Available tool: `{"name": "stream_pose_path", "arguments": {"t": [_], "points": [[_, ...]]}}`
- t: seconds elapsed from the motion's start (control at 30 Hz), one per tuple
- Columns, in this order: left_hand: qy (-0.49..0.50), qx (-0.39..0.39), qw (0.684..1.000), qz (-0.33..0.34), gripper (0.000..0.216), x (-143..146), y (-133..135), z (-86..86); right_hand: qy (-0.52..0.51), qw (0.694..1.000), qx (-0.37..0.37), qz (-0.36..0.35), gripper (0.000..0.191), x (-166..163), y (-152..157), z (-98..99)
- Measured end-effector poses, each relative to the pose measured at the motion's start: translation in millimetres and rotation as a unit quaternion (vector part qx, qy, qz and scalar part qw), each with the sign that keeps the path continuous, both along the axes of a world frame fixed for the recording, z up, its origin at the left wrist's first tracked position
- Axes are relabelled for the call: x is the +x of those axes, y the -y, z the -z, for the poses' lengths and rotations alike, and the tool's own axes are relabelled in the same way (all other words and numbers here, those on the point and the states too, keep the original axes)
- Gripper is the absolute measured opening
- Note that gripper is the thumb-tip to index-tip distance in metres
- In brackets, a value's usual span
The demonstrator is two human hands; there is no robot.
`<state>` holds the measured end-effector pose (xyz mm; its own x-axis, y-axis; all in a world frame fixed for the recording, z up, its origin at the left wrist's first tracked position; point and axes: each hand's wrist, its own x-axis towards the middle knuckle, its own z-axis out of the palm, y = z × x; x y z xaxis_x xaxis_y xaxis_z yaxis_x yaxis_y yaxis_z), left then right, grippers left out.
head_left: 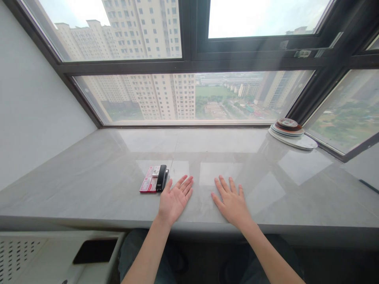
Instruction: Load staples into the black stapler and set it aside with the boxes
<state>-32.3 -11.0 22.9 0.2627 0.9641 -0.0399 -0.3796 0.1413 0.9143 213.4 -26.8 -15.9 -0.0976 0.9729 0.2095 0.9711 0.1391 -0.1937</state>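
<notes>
My left hand [175, 200] rests palm up on the grey stone sill, fingers stretched out and holding nothing. Just left of its fingers is a black stapler [161, 178], standing beside or partly on a pink-and-white packet [148, 184]; I cannot tell which. A small white box [155, 171] lies on the packet, against the stapler. Palm down on the sill, my right hand [231, 200] has its fingers spread, with nothing in it. A gap of bare stone separates the two hands.
The stone sill [97, 177] runs beneath a dark-framed window [186, 67]. Stacked plates or coasters [291, 134] stand in the far right corner. Below the sill's front edge, at lower left, a white perforated unit [56, 252] carries a dark flat phone-like thing [95, 251].
</notes>
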Motion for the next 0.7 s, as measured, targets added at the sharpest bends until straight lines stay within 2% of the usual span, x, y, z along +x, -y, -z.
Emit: {"name": "stream_pose_path", "arguments": {"t": [0.1,0.23,0.37,0.53,0.7], "points": [[0.022,-0.014,1.0,-0.007,0.069,-1.0,0.3,0.7,0.005,1.0,-0.001,0.001,0.064,0.4,0.3,-0.2],[0.075,-0.022,0.996,-0.047,0.045,-4.6,1.1,10.2,0.006,1.0,-0.003,-0.002,0.064,1.3,0.4,0.3],[0.188,-0.005,0.976,-0.11,0.025,-7.1,2.1,23.3,0.002,1.0,-0.002,-0.004,0.064,2.5,0.9,0.8],[0.291,0.003,0.942,-0.17,0.039,-7.6,5.5,35.4,0.004,1.0,-0.008,-0.006,0.064,3.4,1.2,1.9],[0.299,0.0,0.94,-0.164,0.043,-3.9,6.5,33.7,0.003,1.0,-0.009,-0.011,0.064,4.1,1.3,4.0]]}}
